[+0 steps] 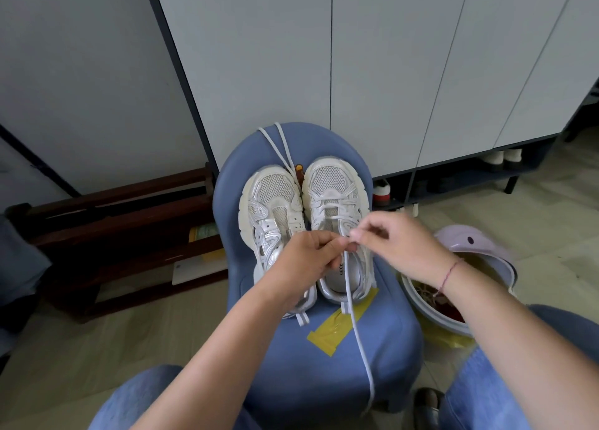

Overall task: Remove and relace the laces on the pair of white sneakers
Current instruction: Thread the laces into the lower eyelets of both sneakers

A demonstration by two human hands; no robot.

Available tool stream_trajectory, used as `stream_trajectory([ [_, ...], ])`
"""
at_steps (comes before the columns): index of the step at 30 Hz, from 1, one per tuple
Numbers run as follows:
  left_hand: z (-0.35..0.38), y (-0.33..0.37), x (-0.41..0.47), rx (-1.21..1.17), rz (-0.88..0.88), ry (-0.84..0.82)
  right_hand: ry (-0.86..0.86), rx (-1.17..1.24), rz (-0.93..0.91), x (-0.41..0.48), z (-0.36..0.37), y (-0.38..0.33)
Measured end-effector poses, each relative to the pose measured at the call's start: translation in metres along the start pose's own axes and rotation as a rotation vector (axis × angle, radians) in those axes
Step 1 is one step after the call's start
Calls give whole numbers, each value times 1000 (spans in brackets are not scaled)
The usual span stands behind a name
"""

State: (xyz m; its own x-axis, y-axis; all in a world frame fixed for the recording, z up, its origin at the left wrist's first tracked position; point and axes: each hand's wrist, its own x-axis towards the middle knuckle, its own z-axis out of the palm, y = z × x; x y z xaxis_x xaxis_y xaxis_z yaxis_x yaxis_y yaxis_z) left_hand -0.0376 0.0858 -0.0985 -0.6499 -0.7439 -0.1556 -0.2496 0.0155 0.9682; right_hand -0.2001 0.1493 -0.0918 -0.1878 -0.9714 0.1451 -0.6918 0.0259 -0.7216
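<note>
Fingers (337,242) of the left hand (304,261) pinch the white lace (355,326). Fingers (363,232) of the right hand (402,244) pinch it just beside them. Both grips are narrow. The pinch sits over the blue chair (324,374), above the partly laced sneaker (334,183) on its seat. The lace's free end runs down over the seat's front edge. The unlaced sneaker (272,199) stands touching its pair, toes toward the chair back. A loose lace (275,144) drapes over that back. Yellow tape (334,329) is stuck to the seat. Grey cabinets (389,73) stand behind the chair, a wooden rack (113,222) left of it, a lilac bin (470,248) right of it, tiled floor (64,348) beneath.
</note>
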Motion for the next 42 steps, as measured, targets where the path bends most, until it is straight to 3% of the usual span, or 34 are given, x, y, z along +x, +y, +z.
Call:
stream_trajectory([
  [4,-5,1,-1,-28,0,-3,390,-33,181,7,-29,14],
  [6,-6,1,0,-41,8,7,455,-82,232,5,-34,20],
  [9,-3,0,3,15,33,42,299,-110,131,2,-22,13],
  [12,0,1,6,103,99,90,-64,189,19,-1,0,2],
  [13,1,2,7,111,126,114,-110,232,4,-1,7,0],
  [17,4,2,10,141,176,215,25,101,-9,11,5,3],
  [24,7,-1,27,113,58,321,-28,0,17,44,-10,9],
  [30,11,-1,41,-9,-78,203,-13,-107,80,54,-2,22],
  [35,11,0,49,-341,-168,135,-5,-254,43,59,-1,19],
  [42,16,-4,55,-367,-200,170,52,-277,81,64,0,23],
])
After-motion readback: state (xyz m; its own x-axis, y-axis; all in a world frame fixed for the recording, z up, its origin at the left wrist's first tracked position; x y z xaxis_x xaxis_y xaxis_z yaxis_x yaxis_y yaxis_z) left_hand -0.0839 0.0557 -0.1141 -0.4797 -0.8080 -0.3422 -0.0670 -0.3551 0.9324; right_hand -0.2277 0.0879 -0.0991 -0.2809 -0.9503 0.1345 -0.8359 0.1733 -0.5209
